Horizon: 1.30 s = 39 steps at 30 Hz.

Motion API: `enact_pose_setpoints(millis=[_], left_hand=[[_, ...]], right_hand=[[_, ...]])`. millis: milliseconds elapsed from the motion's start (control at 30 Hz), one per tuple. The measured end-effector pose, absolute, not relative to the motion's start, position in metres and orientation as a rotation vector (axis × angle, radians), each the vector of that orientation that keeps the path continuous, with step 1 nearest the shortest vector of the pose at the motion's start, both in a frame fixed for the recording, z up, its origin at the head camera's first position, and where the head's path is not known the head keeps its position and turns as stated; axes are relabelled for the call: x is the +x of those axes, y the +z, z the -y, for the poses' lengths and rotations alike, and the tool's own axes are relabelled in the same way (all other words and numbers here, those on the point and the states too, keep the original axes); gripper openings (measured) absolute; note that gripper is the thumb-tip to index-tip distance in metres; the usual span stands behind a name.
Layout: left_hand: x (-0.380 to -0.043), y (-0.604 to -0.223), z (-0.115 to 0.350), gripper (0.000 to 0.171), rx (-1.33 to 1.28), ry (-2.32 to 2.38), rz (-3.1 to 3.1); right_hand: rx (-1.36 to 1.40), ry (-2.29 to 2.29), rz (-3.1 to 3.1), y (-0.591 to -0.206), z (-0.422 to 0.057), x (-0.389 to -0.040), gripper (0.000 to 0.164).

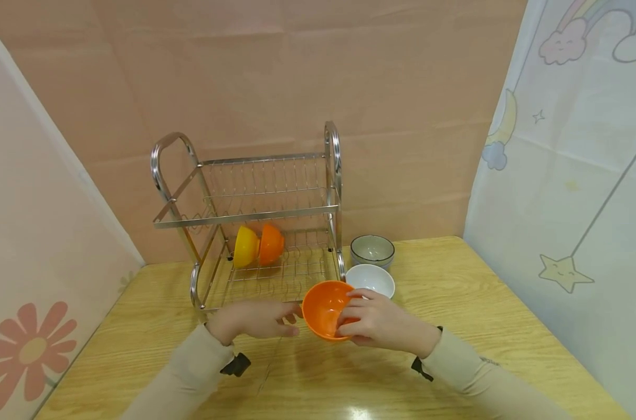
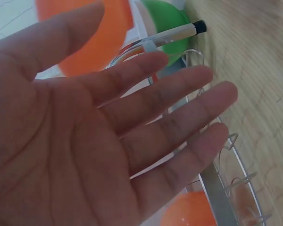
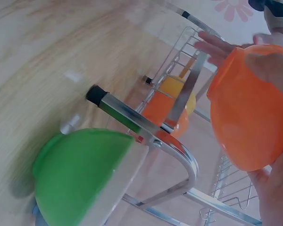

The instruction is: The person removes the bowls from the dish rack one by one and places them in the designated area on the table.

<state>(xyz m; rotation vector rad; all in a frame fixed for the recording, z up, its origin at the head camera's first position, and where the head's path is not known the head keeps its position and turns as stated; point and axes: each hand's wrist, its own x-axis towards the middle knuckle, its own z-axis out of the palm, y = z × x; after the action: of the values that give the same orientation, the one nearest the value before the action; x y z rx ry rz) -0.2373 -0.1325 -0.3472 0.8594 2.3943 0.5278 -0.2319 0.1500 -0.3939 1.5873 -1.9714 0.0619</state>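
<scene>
My right hand (image 1: 373,321) grips an orange bowl (image 1: 319,308) by its right side, fingers over the rim into the inside. The bowl is tilted, its mouth facing the head camera, in front of the dish rack. My left hand (image 1: 260,319) is close to the bowl's left rim. In the left wrist view its palm shows and the fingers (image 2: 165,101) are nearly straight, with nothing in them. On the rack's lower tier a yellow bowl (image 1: 245,247) and another orange bowl (image 1: 271,244) stand on edge, side by side.
The two-tier metal dish rack (image 1: 247,219) stands at the back left of the wooden table (image 1: 444,326). Right of it are a bowl (image 1: 369,279), white inside and green outside (image 3: 80,176), and a grey dark-rimmed bowl (image 1: 373,249). Cloth walls (image 1: 402,116) enclose the table.
</scene>
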Motion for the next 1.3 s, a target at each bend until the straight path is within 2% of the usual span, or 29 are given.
enact_pose_setpoints(millis=[233,467,767,967,1300], left_hand=[[-0.236,-0.35,0.13,0.036,0.799,0.436,-2.408],[-0.238,-0.35,0.131,0.036,0.779,0.416,-2.405],[-0.237,-0.347,0.131,0.039,0.766,0.373,-2.416],[-0.237,-0.349,0.131,0.039,0.78,0.377,-2.414],[-0.236,-0.353,0.13,0.04,0.808,0.384,-2.418]], right_hand=[[1.568,0.124,1.876,-0.372,-0.16,-0.234,0.033],[1.429,0.11,1.9,-0.33,-0.192,-0.242,0.031],[1.106,0.091,1.954,-0.298,-0.242,-0.286,0.035],[0.862,0.017,2.161,-0.309,-0.27,-0.328,0.032],[0.642,0.014,2.642,-0.369,-0.299,-0.37,0.035]])
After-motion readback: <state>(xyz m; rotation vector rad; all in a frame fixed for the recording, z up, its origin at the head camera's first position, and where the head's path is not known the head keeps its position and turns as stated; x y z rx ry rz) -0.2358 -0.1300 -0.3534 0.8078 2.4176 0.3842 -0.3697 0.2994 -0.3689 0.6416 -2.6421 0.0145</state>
